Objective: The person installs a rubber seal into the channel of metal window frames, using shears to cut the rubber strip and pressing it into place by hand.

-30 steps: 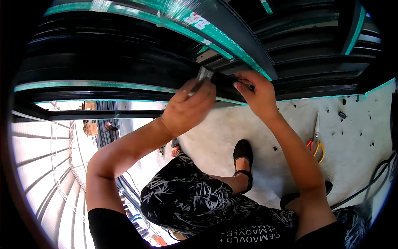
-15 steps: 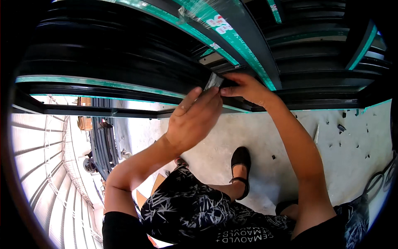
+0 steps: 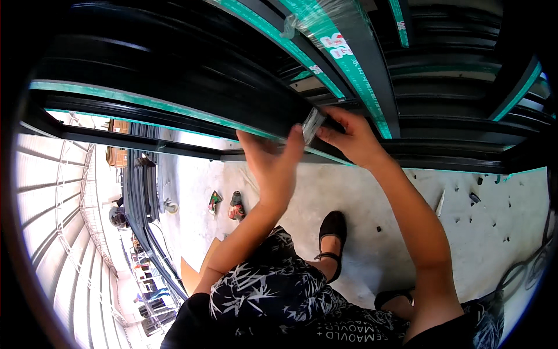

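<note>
A small shiny silvery piece (image 3: 313,125), perhaps a metal corner connector, sits against a black profile bar (image 3: 232,96). My right hand (image 3: 354,139) is closed at its right edge, with thumb and forefinger pinching there; the fingertips partly merge with the dark bar. On the other side, my left hand (image 3: 271,168) has its thumb and fingers spread apart and is blurred. One of its digits reaches up by the lower end of the silvery piece, and another lies by the green-taped rail (image 3: 174,103).
Black bars with green film (image 3: 372,99) cross overhead to the right. Below lies a concrete floor (image 3: 383,198) with dark scraps (image 3: 475,198). Two power tools (image 3: 236,205) lie left of my shoe (image 3: 332,232). Stacked black profiles (image 3: 139,186) stand farther left.
My left hand has moved down and left from the silvery piece, and its fingers have spread. My right hand stays at the piece. The view has shifted, showing the power tools on the floor.
</note>
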Tool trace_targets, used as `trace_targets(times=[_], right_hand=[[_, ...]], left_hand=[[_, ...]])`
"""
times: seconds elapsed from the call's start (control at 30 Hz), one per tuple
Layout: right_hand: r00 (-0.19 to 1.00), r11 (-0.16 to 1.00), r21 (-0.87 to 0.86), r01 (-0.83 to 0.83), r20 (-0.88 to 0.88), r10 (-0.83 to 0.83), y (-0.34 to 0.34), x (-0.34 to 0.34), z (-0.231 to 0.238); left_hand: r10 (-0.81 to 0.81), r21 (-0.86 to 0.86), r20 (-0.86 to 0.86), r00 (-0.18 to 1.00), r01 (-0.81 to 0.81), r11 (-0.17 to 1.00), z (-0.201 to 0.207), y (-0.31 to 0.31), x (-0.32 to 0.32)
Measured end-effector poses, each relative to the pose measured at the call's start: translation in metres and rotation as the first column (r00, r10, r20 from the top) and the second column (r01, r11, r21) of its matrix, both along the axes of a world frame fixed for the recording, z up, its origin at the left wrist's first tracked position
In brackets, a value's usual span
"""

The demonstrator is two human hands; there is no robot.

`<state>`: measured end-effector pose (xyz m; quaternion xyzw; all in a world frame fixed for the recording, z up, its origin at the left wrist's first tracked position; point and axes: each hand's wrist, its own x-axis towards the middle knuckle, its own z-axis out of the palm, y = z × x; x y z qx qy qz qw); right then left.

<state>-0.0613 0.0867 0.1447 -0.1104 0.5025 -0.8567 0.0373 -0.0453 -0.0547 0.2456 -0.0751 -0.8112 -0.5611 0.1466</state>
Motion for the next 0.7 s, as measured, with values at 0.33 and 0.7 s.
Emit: trace_targets(times=[0.33, 0.7], right_hand=[[1.000, 0.999, -0.049, -0.004, 0.011, 0.004, -0.003, -0.007, -0.006], [0.616, 0.550, 0.307, 0.777, -0.553, -0.561, -0.019, 0.035, 0.070]], left_hand=[[0.036, -0.068, -0.029, 0.999, -0.038, 0.997, -0.012, -0.001, -0.006], [-0.027, 0.129, -0.036, 0.999, 0.031, 0.991, 0.010, 0.004, -0.009]])
